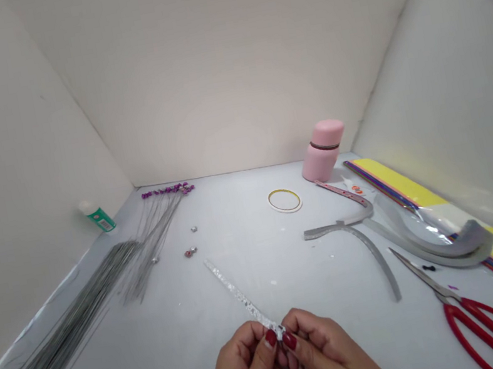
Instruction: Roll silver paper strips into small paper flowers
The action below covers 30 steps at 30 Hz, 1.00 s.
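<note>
Low in the head view, both hands meet at one end of a narrow silvery-white strip. My left hand pinches this end between thumb and fingers. Close against it, my right hand pinches the same small bunched piece from the other side. The strip's free end slants away up and to the left over the white table. Between the thumb tips the piece looks crumpled or folded, and the fingers partly hide it.
Right side: scissors with red handles, grey strips, coloured sheets and a pink bottle. A tape ring lies mid-table. Left: wire bundle, purple-tipped stems, small silvery bits and a green-white bottle. Walls enclose the table.
</note>
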{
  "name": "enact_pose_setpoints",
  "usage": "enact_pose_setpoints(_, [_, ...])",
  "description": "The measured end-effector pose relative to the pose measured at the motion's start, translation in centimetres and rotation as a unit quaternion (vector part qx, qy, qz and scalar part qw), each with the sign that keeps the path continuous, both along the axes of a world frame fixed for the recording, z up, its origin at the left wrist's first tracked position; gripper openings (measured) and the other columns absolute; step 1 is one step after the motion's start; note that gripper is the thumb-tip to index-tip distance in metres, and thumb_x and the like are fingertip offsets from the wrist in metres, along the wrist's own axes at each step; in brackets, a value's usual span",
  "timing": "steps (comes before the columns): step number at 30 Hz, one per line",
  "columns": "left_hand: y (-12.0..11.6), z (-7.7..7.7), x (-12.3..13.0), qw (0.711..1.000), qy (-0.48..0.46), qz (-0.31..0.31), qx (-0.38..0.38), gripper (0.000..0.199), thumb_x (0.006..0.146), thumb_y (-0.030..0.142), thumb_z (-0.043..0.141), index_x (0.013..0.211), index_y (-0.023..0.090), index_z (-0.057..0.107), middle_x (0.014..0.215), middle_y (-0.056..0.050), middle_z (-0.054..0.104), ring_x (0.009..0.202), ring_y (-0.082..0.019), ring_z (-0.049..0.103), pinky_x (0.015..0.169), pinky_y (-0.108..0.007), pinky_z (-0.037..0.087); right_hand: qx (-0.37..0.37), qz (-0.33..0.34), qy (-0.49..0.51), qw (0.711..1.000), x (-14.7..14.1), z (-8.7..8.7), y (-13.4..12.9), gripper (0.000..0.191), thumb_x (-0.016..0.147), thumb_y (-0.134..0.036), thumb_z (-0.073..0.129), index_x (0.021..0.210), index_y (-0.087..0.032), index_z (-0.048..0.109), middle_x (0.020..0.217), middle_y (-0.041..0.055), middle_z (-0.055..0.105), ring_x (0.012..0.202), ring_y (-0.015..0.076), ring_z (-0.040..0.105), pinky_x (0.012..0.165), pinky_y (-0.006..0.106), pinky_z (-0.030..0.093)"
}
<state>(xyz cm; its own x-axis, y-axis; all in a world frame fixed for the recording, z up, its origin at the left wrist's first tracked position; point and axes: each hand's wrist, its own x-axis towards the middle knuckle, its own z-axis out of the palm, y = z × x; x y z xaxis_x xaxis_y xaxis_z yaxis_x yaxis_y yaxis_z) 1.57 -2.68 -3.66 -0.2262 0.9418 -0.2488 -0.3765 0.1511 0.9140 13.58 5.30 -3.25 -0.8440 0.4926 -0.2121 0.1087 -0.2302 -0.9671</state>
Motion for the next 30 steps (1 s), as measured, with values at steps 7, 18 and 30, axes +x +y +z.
enact_pose_setpoints(7, [0.0, 0.3, 0.0, 1.0, 0.007, 0.013, -0.019, 0.031, 0.073, 0.042, 0.06, 0.063, 0.014, 0.054, 0.054, -0.003, 0.059, 0.05, -0.012, 0.051, 0.05, -0.023, 0.036, -0.008, 0.0, -0.003, 1.0, 0.0, 0.1, 0.1, 0.037, 0.081, -0.05, 0.045, 0.071, -0.015, 0.045, 0.055, -0.0023, 0.05, 0.042, 0.0064, 0.047, 0.041, 0.017, 0.033])
enact_pose_setpoints(18, [-0.2, 0.4, 0.1, 0.995, 0.1, 0.015, -0.021, 0.035, 0.074, 0.047, 0.056, 0.062, 0.015, 0.053, 0.053, -0.002, 0.056, 0.052, -0.013, 0.049, 0.049, -0.022, 0.036, 0.025, -0.012, 0.002, 1.0, 0.1, -0.2, 0.0, 0.037, 0.08, -0.053, 0.045, 0.076, -0.016, 0.044, 0.052, -0.0044, 0.048, 0.043, 0.0071, 0.046, 0.043, 0.018, 0.033])
enact_pose_setpoints(30, [-0.7, 1.9, -0.1, 0.903, 0.391, 0.135, 0.112, 0.014, 0.072, 0.015, 0.06, 0.081, 0.022, 0.068, 0.071, -0.006, 0.061, 0.062, -0.017, 0.056, 0.059, -0.023, 0.042, 0.03, -0.036, 0.001, 0.999, 0.2, 0.4, 0.0, 0.032, 0.081, -0.047, 0.048, 0.077, -0.016, 0.05, 0.06, -0.0021, 0.05, 0.046, 0.0076, 0.047, 0.047, 0.021, 0.035])
